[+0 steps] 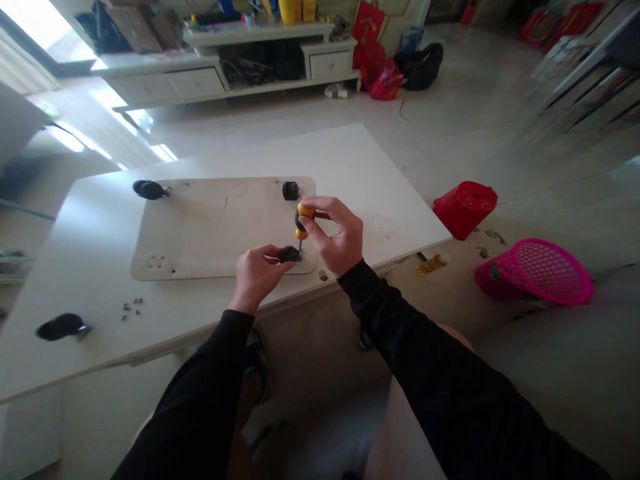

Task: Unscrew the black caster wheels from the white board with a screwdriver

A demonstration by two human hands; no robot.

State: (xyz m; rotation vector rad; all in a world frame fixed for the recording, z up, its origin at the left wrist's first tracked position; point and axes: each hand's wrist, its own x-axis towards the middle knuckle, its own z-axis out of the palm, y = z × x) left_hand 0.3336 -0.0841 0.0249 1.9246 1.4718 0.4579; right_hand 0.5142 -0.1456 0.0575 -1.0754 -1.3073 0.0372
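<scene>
A pale wooden board point(215, 227) with rounded corners lies flat on the white table. At its near right corner my left hand point(257, 273) pinches a small black caster point(289, 255). My right hand point(337, 233) grips the yellow and black handle of a short screwdriver point(301, 223), held upright with its shaft pointing down beside that caster. Whether the tip sits in a screw is too small to tell. Another small black caster point(291, 191) stands at the far right corner, and a larger black caster point(149, 190) at the far left corner. The near left corner shows only small holes.
On the white table point(370, 180), a loose large caster point(63, 327) and several small screws point(133, 308) lie at the left. A red bucket point(465, 207) and a pink basket point(535, 273) are on the floor at the right. Behind stands a white cabinet point(195, 83).
</scene>
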